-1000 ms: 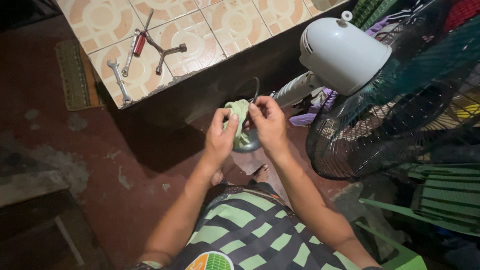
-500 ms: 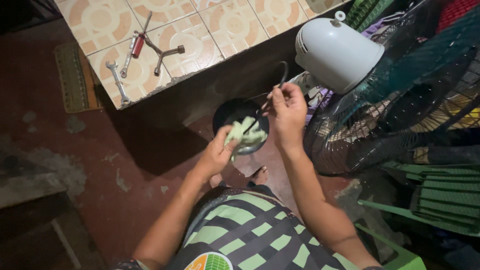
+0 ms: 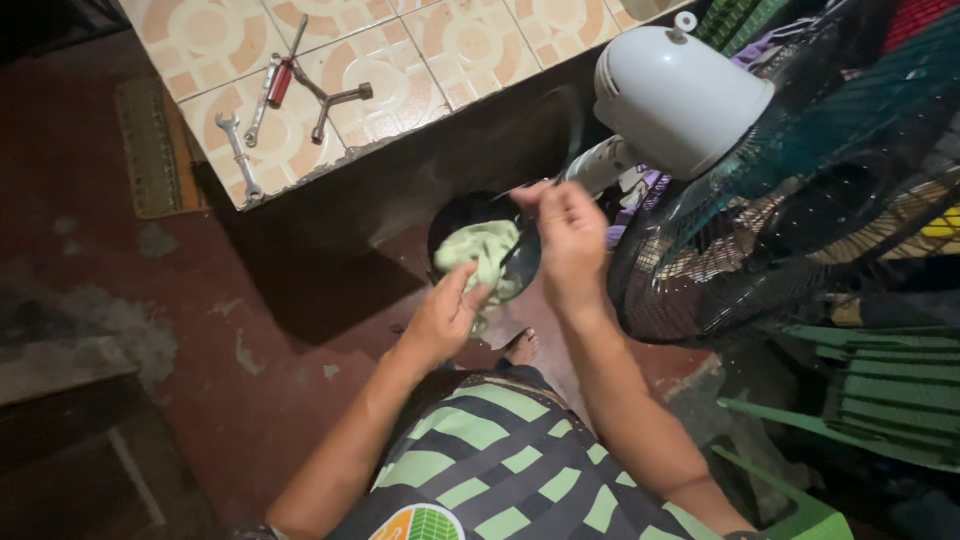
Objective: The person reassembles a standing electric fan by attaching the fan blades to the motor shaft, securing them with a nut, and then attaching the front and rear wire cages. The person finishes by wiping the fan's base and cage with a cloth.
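- Standing right of the hands: fan [image 3: 700, 110], white motor housing, dark grille.
- Lying beyond the fan, on the tiled top [image 3: 420, 50]: wrenches [image 3: 240, 150], screwdriver [image 3: 282, 80].
- Sitting left of the fan pole: round dark base [image 3: 455, 215], likely rigid and heavy; best gripped at the rim.
- Pressing into the base: left hand [image 3: 445, 315], fingers closing on a cloth [image 3: 480, 250], soft, light, bunching easily.
- Pinching a thin cord [image 3: 510, 245]: right hand [image 3: 572, 240], fingertips narrow.

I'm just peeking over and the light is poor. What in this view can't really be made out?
- The thin dark cord pinched in the right hand: motion-blurred, its far end lost in shadow.
- The dark round base: mostly covered by the green cloth in the left hand.
- The fan cage: cut off by the right edge.
- The tools on the tiled ledge: too small for detail.
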